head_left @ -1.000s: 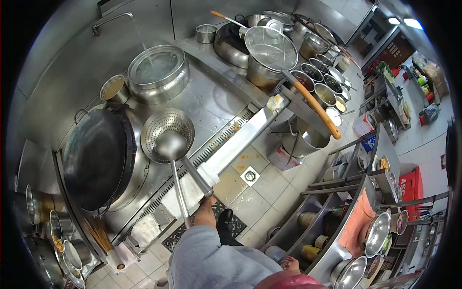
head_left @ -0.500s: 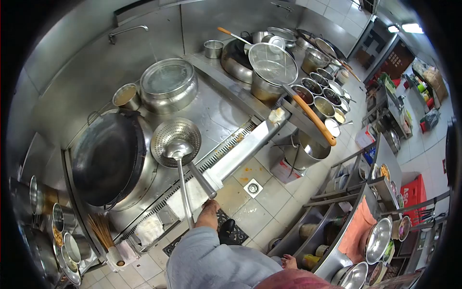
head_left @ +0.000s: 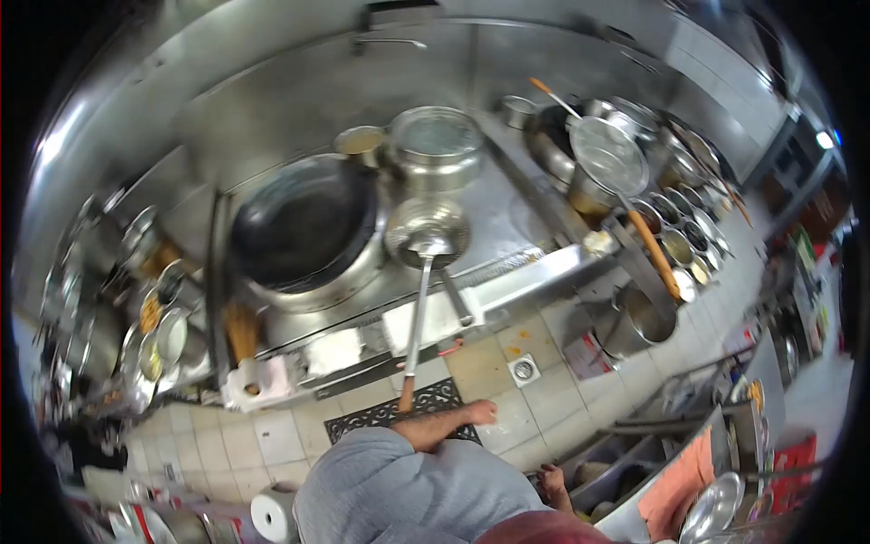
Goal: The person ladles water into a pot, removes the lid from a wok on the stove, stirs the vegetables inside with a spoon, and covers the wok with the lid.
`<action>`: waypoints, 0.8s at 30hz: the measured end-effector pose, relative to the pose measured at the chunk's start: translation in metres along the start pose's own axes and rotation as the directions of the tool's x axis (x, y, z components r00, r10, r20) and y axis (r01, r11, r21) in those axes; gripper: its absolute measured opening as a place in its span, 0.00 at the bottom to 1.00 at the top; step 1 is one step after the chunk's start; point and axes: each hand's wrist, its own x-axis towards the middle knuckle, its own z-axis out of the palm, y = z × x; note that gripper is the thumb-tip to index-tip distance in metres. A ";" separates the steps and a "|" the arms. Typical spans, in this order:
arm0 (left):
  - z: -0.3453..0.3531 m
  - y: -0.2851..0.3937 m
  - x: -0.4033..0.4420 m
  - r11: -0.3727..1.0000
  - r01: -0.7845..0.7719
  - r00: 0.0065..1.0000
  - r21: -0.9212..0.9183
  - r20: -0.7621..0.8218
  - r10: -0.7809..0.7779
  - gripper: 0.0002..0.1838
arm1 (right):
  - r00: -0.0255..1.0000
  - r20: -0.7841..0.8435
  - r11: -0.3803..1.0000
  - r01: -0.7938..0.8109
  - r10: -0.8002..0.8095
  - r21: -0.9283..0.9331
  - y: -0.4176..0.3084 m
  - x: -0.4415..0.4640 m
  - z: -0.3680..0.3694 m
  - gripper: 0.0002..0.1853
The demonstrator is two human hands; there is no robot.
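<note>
My left hand (head_left: 480,412) is over the floor beside the black patterned mat, past the ladle's handle end and apart from it. Its fingers are blurred and look curled; whether they hold anything is unclear. Nearer my body, my right hand (head_left: 550,478) hangs low beside the shelf unit, its fingers slightly apart with nothing visible in them. A ladle (head_left: 420,317) rests in the perforated strainer (head_left: 449,223) on the steel range, its long handle reaching over the front edge. Left of the strainer sits a large black wok (head_left: 304,222). Behind it stands a lidded-looking pot (head_left: 437,150).
A wire strainer (head_left: 609,154) with an orange handle lies across a pot at the right, near several sauce containers. A steel bucket (head_left: 640,324) stands on the floor. A bamboo brush (head_left: 241,334) and white cloths (head_left: 333,352) line the front edge. Several pots are at left.
The view has swung left, so the range sits farther right. My left hand has moved away from the strainer's handle end, toward my body's front. The ladle remains in the strainer.
</note>
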 end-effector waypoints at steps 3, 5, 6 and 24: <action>-0.011 0.024 -0.051 1.000 -0.013 1.000 -0.008 0.015 0.014 0.21 | 0.996 0.089 0.999 -0.019 0.023 -0.046 0.008 0.039 -0.004 0.23; -0.002 -0.001 -0.075 0.999 -0.037 0.999 0.021 0.022 0.036 0.20 | 0.994 0.100 0.994 -0.024 0.035 -0.106 -0.005 0.043 0.006 0.24; 0.008 -0.037 -0.079 1.000 -0.016 1.000 0.013 -0.007 0.016 0.20 | 0.992 0.122 0.991 -0.014 0.030 -0.134 -0.014 0.043 0.012 0.24; 0.087 -0.258 -0.498 0.591 0.679 0.372 -0.436 -0.490 -0.789 0.25 | 0.815 0.576 0.329 0.528 0.060 -0.782 -0.032 0.095 0.327 0.15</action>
